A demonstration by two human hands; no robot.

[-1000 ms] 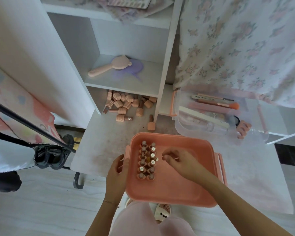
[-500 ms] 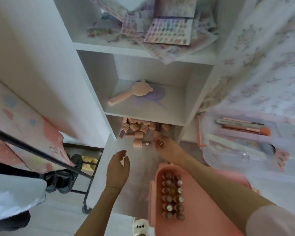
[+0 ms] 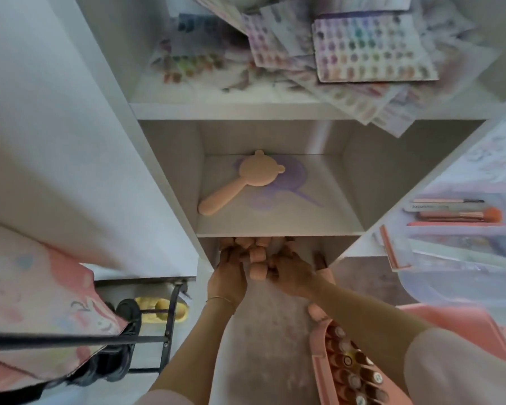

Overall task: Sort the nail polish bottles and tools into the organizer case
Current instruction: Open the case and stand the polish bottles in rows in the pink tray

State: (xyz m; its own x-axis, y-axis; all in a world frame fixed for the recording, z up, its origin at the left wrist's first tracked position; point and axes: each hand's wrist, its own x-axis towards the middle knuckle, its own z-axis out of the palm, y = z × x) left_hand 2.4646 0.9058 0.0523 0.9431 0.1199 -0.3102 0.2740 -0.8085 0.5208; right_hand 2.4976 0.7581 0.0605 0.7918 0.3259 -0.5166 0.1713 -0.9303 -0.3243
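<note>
Reaching with both hands into the heap of bottles [image 3: 256,252] under the lowest shelf, I am at the gathering step. My left hand [image 3: 228,277] and right hand [image 3: 289,273] curl in among them, one capped bottle [image 3: 257,270] between the two, though blur keeps me from telling whether either really grips. Behind my right wrist waits the pink case [image 3: 319,372], two rows already filled. Next comes a firm hold and a carry back.

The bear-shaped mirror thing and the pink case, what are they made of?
The bear-shaped hand mirror looks like smooth matte plastic: an even peach colour, rounded edges, no shine. The pink organizer case also looks like plastic, with a moulded rim and soft sheen. Blur leaves both uncertain.
</note>
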